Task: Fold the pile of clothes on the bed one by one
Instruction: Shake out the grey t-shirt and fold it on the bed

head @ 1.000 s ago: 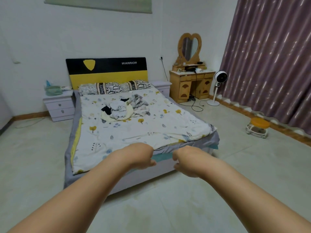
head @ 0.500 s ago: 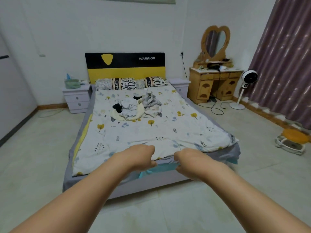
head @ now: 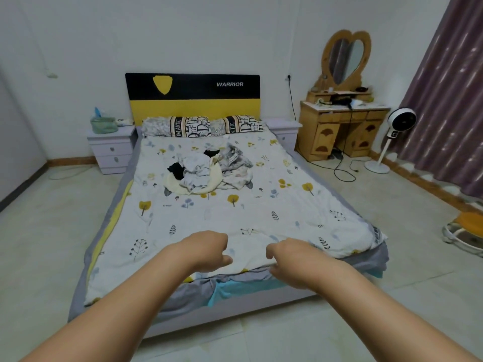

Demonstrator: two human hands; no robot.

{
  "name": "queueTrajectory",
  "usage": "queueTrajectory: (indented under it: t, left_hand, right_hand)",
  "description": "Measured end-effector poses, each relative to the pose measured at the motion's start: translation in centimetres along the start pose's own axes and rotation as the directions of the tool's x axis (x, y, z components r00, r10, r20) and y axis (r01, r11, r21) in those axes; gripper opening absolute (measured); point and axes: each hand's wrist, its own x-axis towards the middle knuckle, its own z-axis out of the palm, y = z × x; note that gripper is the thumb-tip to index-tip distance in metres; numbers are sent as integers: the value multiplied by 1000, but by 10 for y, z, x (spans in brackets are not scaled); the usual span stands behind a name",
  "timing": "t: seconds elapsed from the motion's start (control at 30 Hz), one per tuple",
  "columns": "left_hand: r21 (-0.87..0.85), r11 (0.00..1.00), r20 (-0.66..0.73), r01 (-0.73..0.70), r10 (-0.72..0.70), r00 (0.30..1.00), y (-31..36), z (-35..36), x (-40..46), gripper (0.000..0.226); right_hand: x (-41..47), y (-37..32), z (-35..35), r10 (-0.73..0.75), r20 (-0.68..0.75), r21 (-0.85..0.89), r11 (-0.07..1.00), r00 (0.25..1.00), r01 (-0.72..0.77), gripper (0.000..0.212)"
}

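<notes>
A crumpled pile of clothes (head: 209, 169), white, grey, cream and black, lies on the upper middle of the bed (head: 261, 212), just below the pillows. The bed has a white sheet printed with yellow trees. Both my arms reach forward over the foot of the bed. My left hand (head: 206, 250) and my right hand (head: 290, 259) hover there side by side with fingers loosely curled downward and nothing in them. The pile is far beyond both hands.
Two patterned pillows (head: 201, 126) rest against a black and yellow headboard (head: 193, 97). Pale nightstands (head: 112, 148) flank the bed. A wooden dressing table (head: 342, 129), a standing fan (head: 397, 126), floor cables and curtains (head: 449, 87) are at the right. Tiled floor surrounds the bed.
The view has moved closer to the bed and turned left, so the bed now sits centred. Both hands have drifted apart slightly and now lie over the sheet's foot edge.
</notes>
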Motion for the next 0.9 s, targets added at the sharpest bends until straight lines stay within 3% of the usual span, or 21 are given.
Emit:
queueTrajectory:
  t: [0.53,0.9]
  left_hand:
    - [-88,980,57,176,-171,984,37,-36,164,43]
    - [-129,955,99,268,-257,961,-11,-59,242,42]
  right_hand:
    - [163,132,-57,-149,0,-62,987,989,148,33]
    - [269,135,-62,-224,85,-56,972,971,229,32]
